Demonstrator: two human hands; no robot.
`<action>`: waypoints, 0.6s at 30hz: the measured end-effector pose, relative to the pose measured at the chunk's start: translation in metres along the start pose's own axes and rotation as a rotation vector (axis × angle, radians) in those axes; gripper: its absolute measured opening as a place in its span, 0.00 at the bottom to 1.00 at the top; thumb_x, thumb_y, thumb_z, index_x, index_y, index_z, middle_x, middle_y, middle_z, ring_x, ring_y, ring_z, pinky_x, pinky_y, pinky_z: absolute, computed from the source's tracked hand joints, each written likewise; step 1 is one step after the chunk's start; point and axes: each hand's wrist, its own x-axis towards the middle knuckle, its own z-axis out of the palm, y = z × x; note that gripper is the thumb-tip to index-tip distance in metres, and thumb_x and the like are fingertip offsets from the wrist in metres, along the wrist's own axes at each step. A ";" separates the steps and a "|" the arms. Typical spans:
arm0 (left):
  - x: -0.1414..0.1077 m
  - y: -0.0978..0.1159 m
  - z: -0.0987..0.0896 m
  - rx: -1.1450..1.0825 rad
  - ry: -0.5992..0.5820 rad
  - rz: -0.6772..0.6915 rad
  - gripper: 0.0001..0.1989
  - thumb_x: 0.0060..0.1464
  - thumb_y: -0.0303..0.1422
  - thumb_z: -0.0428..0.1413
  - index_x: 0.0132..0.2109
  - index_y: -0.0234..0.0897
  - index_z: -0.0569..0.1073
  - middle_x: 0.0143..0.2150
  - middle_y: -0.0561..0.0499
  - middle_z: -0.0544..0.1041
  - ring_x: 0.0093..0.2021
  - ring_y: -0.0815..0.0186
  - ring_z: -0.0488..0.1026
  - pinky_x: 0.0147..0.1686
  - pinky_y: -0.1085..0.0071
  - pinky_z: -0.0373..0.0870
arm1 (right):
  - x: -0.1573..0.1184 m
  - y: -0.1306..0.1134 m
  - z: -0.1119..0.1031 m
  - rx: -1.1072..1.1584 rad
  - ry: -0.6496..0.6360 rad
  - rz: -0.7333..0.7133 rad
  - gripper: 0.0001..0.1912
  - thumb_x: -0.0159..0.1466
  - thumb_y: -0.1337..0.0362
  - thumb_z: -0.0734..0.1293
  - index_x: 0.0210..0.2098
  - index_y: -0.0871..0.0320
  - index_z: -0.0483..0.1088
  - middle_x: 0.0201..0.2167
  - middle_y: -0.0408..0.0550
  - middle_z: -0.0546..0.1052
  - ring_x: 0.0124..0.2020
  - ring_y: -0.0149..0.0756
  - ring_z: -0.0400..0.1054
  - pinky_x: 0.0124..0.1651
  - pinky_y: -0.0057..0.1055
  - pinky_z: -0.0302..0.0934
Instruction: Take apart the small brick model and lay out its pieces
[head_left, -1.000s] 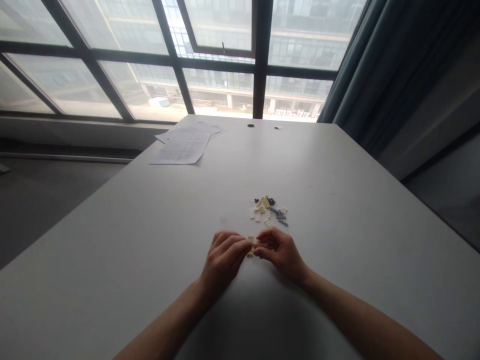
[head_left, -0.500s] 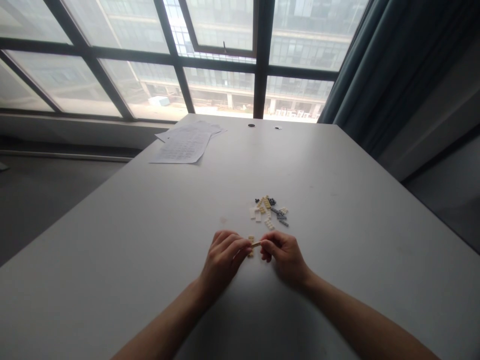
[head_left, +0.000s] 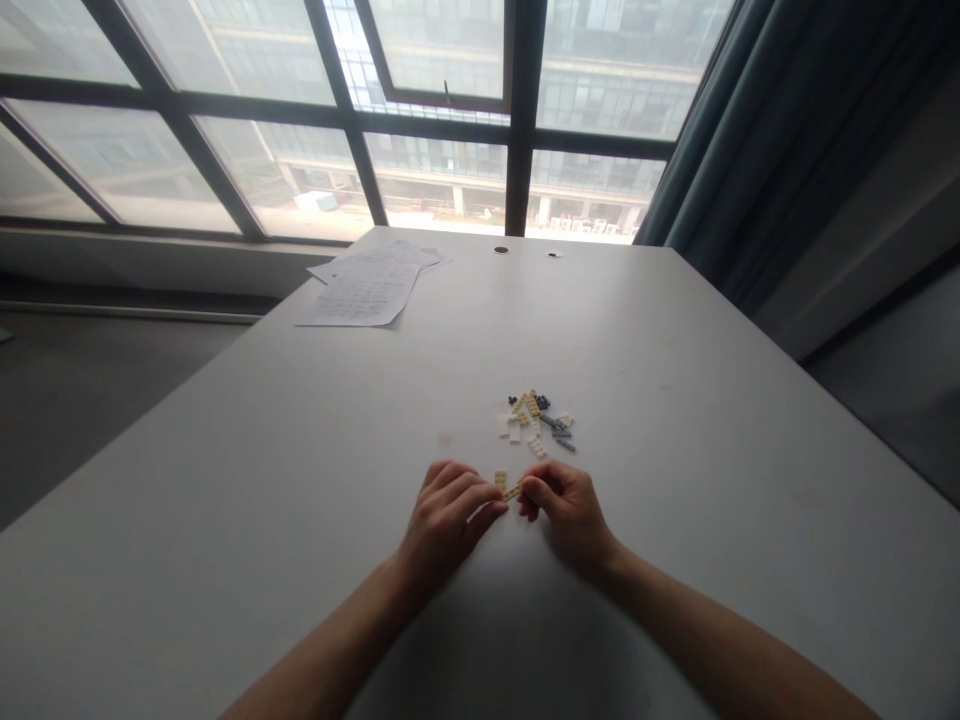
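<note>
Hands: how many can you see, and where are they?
2. The left hand is at one end of a yellowish strip; the right hand pinches the other end. Both are on the near side of the loose brick pile.

the sheets of paper (head_left: 364,290) on the table (head_left: 225,480) bear printed lines, too small and blurred to read.

My left hand (head_left: 450,515) and right hand (head_left: 570,510) are before the brick pile (head_left: 533,405). Papers (head_left: 367,292) lie behind it, to the left.
</note>
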 end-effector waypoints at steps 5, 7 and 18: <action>-0.002 -0.002 0.002 0.043 0.018 -0.015 0.01 0.56 0.30 0.58 0.36 0.39 0.73 0.30 0.52 0.76 0.34 0.66 0.71 0.42 0.66 0.64 | -0.001 0.000 0.001 0.078 -0.026 0.008 0.11 0.52 0.60 0.74 0.29 0.58 0.71 0.22 0.42 0.75 0.24 0.31 0.70 0.29 0.28 0.66; -0.003 -0.002 0.002 0.070 0.063 -0.020 0.01 0.56 0.29 0.58 0.35 0.39 0.73 0.30 0.53 0.76 0.34 0.66 0.72 0.42 0.66 0.65 | -0.002 0.001 0.000 0.062 -0.042 -0.005 0.11 0.51 0.62 0.75 0.30 0.57 0.72 0.25 0.43 0.76 0.27 0.32 0.71 0.33 0.29 0.67; 0.002 0.003 -0.001 0.089 0.178 -0.006 0.04 0.54 0.27 0.59 0.36 0.41 0.73 0.35 0.53 0.80 0.38 0.65 0.75 0.42 0.66 0.67 | -0.005 -0.006 -0.002 -0.127 -0.079 -0.187 0.05 0.57 0.64 0.71 0.33 0.57 0.74 0.31 0.46 0.77 0.32 0.34 0.71 0.38 0.31 0.67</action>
